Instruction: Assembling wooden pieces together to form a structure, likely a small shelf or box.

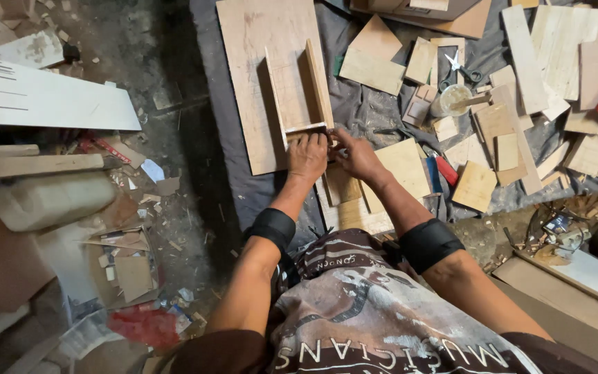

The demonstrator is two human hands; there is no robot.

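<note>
At the near end of the small plywood frame [299, 86] I see both hands meeting. My left hand [307, 156] lies knuckles-up with its fingers curled down over the short end piece [306, 129], pressing it against the two upright side strips, which I judge keeps the joint square. My right hand [356, 154] comes in beside it, fingertips pinched together at the same corner; whether they grip something small there I cannot tell. The frame rests on a large plywood board [250, 104], which gives it a flat bed, and that lies on a grey cloth [361, 111] spread over the ground.

Just right of the hands sits a square offcut [404, 166], then a red-handled tool [446, 170]. Farther right and beyond, loose plywood pieces [493, 131] are scattered around a clear round tub [453, 99] and a pair of scissors [464, 68].

Far left of the grip, a white panel [43, 100] and a red crumpled wrapper [145, 325] lie among debris.
</note>
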